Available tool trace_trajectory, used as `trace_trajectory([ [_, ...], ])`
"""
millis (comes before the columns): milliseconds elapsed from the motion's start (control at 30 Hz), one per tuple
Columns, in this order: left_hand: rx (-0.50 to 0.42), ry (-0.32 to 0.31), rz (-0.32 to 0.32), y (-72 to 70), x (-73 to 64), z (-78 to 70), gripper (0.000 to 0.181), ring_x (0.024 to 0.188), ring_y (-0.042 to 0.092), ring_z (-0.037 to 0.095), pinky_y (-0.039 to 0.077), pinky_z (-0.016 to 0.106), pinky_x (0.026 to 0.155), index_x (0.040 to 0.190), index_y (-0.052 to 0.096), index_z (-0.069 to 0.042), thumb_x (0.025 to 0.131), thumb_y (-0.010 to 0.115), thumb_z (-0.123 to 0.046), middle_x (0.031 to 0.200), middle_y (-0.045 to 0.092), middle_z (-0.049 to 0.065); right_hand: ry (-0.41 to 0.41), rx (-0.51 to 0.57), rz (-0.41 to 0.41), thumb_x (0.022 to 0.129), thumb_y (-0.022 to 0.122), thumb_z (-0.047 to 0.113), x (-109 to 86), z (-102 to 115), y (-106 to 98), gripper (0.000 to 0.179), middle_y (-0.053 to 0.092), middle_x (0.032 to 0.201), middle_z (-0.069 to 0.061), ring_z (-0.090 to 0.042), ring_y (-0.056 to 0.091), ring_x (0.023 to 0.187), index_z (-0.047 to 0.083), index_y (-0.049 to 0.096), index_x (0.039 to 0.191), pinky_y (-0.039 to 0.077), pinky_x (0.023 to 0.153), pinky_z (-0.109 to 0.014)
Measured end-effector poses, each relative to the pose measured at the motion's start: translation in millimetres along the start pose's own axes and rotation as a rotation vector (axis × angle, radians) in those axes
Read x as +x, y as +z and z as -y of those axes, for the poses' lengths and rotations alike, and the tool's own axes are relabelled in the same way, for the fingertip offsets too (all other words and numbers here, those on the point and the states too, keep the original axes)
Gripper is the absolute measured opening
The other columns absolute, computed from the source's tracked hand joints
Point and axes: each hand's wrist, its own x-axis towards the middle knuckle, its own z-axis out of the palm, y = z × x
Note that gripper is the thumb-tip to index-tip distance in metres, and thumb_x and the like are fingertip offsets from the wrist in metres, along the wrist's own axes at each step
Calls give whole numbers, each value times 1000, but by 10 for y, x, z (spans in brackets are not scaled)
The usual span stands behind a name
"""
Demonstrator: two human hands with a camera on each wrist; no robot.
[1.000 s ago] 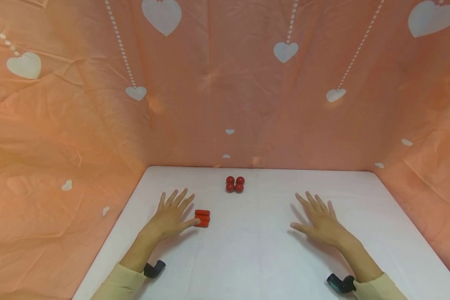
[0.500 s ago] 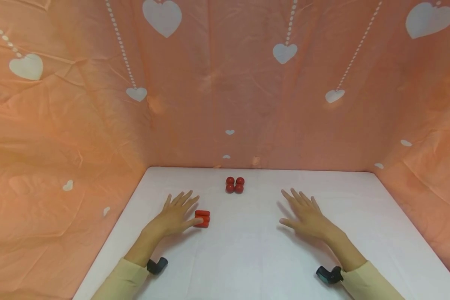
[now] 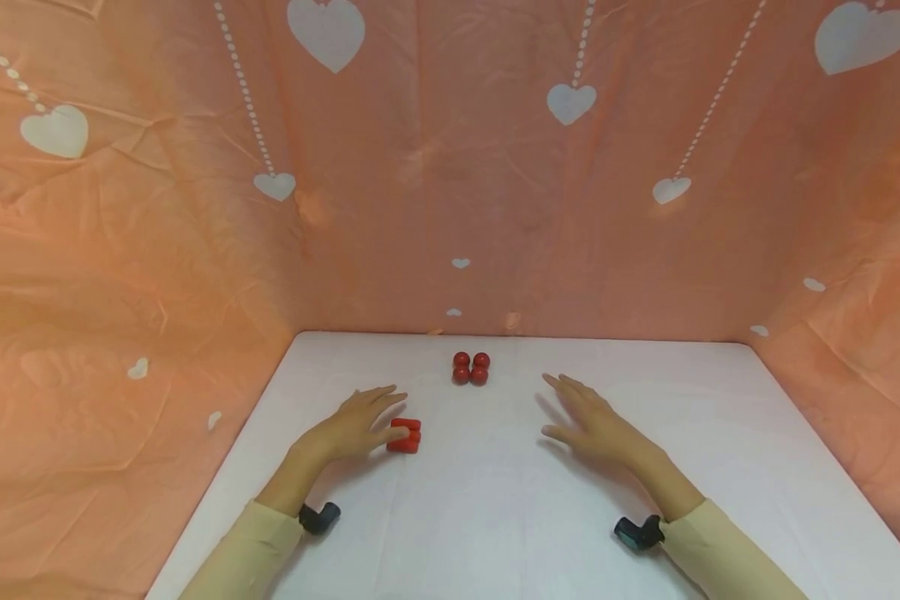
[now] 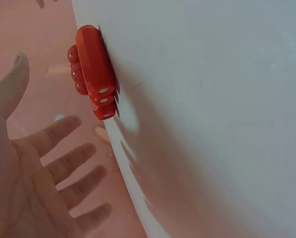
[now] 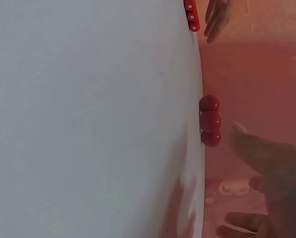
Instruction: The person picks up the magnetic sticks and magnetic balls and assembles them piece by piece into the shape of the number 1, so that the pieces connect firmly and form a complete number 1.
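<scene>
My left hand [image 3: 355,423] hovers over the left part of the table, fingers spread and holding nothing. Its thumb overlaps a row of three red cylinders [image 3: 403,447] in the head view. In the left wrist view these red cylinders [image 4: 94,59], with pale dots on their ends, lie beyond the thumb and fingers. Several glossy dark red balls [image 3: 461,376] sit grouped in a square near the back. To their right my right hand [image 3: 598,432] is held above the table with extended fingers, also holding nothing. The right wrist view has the balls [image 5: 210,121] past that hand's thumb.
A white cloth covers the table [image 3: 480,517]. Orange fabric [image 3: 420,208] with white hearts encloses it at the back and both sides. Each wrist wears a small black device, one at the left cuff [image 3: 319,518] and one at the right cuff [image 3: 637,533].
My right hand has moved left toward the middle. The left hand has shifted slightly right and turned, its thumb further over the red cylinders. Cylinders and balls have stayed in place.
</scene>
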Motion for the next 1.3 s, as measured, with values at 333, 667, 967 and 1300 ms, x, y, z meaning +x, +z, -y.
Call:
trace_trajectory([
  [333, -166, -48, 17, -21, 83, 6, 63, 152, 44, 39, 35, 62, 122, 157, 55, -17, 105, 65, -52, 161, 52, 13, -3, 116, -21, 102, 73, 45, 177, 34, 89, 79, 44, 165, -15, -42, 38, 154, 22, 36, 168, 31, 123, -65],
  [667, -269, -21, -10, -19, 167, 36, 46, 137, 60, 32, 44, 57, 117, 146, 65, -16, 106, 70, -38, 143, 68, 5, -30, 201, -86, 100, 79, 25, 432, 64, 183, 65, 57, 152, -19, -40, 56, 138, 8, 51, 156, 42, 117, -61],
  [967, -275, 5, 9, -15, 218, 33, 41, 129, 64, 28, 49, 53, 113, 144, 66, -16, 105, 71, -28, 137, 70, 1, -71, 288, -130, 99, 79, 14, 604, 122, 251, 52, 65, 140, -21, -37, 63, 125, 1, 59, 146, 49, 110, -57],
  [1300, -257, -3, 23, -2, 259, 10, 38, 129, 65, 27, 48, 51, 114, 141, 68, -15, 105, 73, -25, 132, 72, 2, -68, 314, -149, 100, 76, 10, 722, 222, 347, 42, 69, 130, -23, -37, 66, 118, 0, 63, 139, 52, 105, -55],
])
